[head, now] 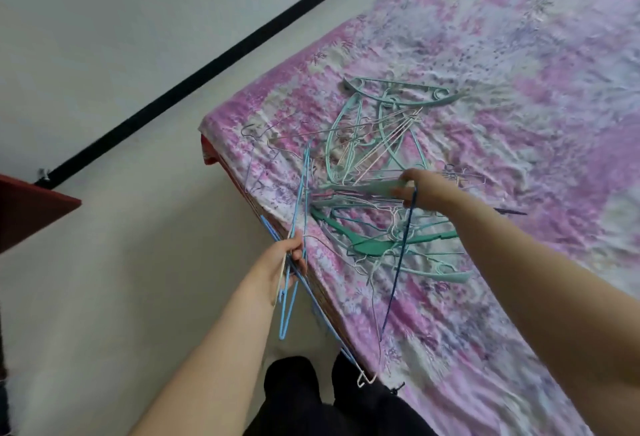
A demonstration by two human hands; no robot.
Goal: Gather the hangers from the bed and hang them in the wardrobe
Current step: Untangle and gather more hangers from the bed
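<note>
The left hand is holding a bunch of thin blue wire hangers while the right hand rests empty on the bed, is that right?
Not quite. The left hand does grip thin blue wire hangers, but the right hand is not empty: the head view shows it holding a dark blue wire hanger above the pile on the bed.

Hangers lie heaped on the bed.

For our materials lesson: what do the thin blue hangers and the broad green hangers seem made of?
Thin blue hangers: probably coated wire, slim rods with a smooth coloured finish. Broad green hangers: likely moulded plastic, flat, wide, matte arms.
</note>
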